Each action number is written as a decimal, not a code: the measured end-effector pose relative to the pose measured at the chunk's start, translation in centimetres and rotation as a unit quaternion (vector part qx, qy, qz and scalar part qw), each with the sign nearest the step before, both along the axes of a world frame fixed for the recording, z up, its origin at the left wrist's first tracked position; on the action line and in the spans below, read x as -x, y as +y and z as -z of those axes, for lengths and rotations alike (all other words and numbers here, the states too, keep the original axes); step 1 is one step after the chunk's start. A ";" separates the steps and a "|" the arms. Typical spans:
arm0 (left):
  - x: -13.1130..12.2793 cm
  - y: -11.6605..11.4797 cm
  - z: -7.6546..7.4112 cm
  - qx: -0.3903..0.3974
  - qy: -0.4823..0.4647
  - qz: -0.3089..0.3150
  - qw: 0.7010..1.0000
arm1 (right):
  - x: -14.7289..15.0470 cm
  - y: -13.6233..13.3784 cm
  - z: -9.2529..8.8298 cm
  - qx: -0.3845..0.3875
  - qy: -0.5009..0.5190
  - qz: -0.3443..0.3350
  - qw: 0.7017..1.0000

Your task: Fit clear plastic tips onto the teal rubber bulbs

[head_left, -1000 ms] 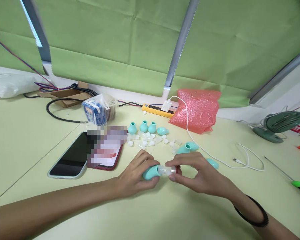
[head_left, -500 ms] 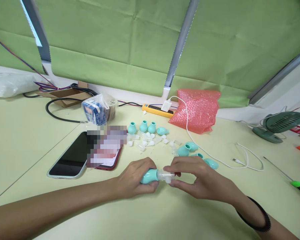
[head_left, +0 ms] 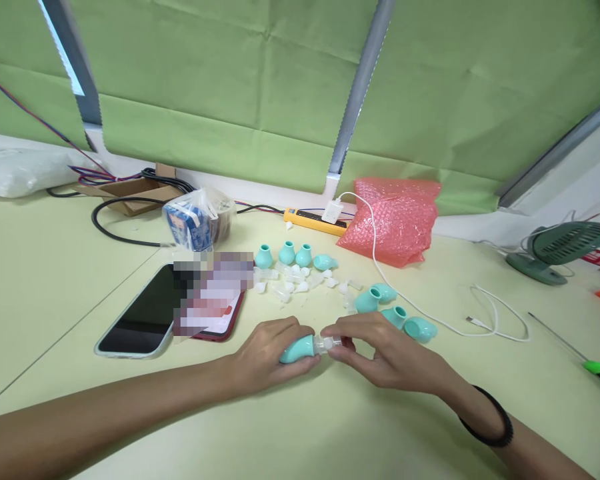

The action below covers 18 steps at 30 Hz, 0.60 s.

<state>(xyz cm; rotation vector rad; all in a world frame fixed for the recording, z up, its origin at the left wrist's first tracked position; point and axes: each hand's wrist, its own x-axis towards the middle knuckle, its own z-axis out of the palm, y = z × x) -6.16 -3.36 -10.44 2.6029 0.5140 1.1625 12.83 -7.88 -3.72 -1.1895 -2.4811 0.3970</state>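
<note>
Both forearms are bare; a black coiled band (head_left: 486,417) circles the right wrist.

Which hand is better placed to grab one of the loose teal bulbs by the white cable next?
Probably the right hand: those loose bulbs lie just beyond its knuckles. The left hand sits farther off, wrapped around the held bulb that meets a clear tube.
</note>
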 end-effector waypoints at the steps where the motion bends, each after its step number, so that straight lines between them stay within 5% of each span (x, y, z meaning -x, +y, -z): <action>1: 0.0 0.0 0.0 0.000 0.004 -0.002 1.000 | 0.1 0.0 0.0 0.011 0.008 0.007 1.000; 7: 0.0 -0.1 0.2 0.000 0.025 -0.014 1.000 | 0.4 0.5 0.1 0.141 0.086 0.029 0.986; 12: -0.1 0.1 0.3 0.009 0.046 -0.030 0.998 | 0.6 0.8 1.1 0.280 0.193 0.063 0.938; 18: -0.2 0.1 0.2 0.012 0.043 -0.043 0.998 | 1.1 0.8 1.5 0.350 0.285 0.113 0.885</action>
